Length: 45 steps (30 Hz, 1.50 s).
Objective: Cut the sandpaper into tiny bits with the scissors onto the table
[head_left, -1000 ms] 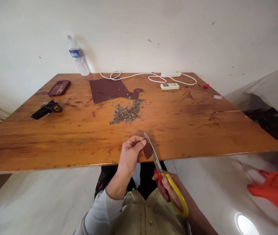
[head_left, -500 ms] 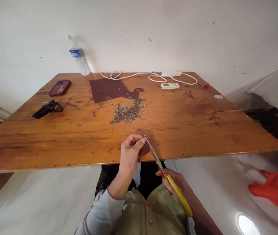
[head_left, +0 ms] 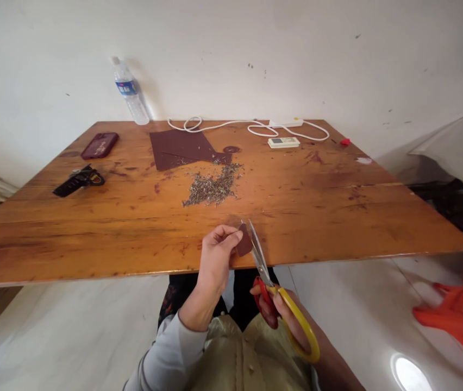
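My left hand (head_left: 215, 258) pinches a small dark maroon paper scrap (head_left: 243, 245) above the near edge of the wooden table (head_left: 329, 217). My right hand (head_left: 282, 312) grips yellow and red handled scissors (head_left: 280, 296). Their blades stand slightly apart at the right edge of the scrap. A pile of fine cut shreds (head_left: 212, 187) lies on the table beyond my hands. Behind it lies a larger maroon sheet (head_left: 178, 149).
A water bottle (head_left: 129, 91) leans on the wall at the back. A white cable and power strip (head_left: 256, 127) and a small white device (head_left: 282, 143) lie at the back right. A maroon case (head_left: 100, 145) and a black object (head_left: 77, 181) lie left. An orange plastic stool (head_left: 457, 317) stands right.
The scissors shut on the scrap half a second ago and have opened again. The scrap has turned a little in my left hand.
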Motion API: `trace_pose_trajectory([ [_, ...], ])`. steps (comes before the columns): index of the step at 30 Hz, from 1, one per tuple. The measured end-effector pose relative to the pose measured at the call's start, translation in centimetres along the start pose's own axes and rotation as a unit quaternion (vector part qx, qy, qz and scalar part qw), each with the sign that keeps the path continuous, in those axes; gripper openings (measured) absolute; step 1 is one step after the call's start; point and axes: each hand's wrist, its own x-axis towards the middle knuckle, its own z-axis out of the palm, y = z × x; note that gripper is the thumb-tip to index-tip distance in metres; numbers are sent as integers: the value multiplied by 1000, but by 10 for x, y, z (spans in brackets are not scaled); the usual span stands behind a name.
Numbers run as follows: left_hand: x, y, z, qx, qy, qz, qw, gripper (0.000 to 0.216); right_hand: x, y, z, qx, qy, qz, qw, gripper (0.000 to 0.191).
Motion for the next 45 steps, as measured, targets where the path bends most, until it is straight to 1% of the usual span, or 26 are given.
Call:
trace_pose_trajectory([
  [7, 1, 0, -1, 17, 0, 5, 1000, 25, 0, -2, 2, -23, 40, 36, 998, 81],
  [16, 0, 5, 2, 28, 6, -2, 1000, 23, -2, -12, 9, 38, 20, 79, 996, 75],
  [22, 1, 5, 3, 26, 4, 2, 1000, 23, -2, -8, 12, 53, 21, 76, 995, 75],
  [27, 0, 2, 2, 9, -9, 8, 1000, 25, 0, -4, 11, 34, 10, 21, 999, 78],
  [29, 0, 1, 2, 3, -9, 6, 1000, 25, 2, -3, 9, 16, 14, 14, 1000, 79],
  [31, 0, 2, 2, 4, -7, 5, 1000, 25, 2, -3, 7, 5, 23, 20, 1000, 79],
  [34, 1, 3, 2, 16, -9, 5, 1000, 24, 0, -4, 6, 19, 27, 38, 999, 78],
  [39, 1, 4, 1, 29, -17, 12, 999, 23, -3, -2, 7, 58, 14, 49, 997, 73],
  [45, 1, 3, 0, 38, -15, 17, 999, 21, -2, -2, 9, 79, -5, 72, 994, 76],
])
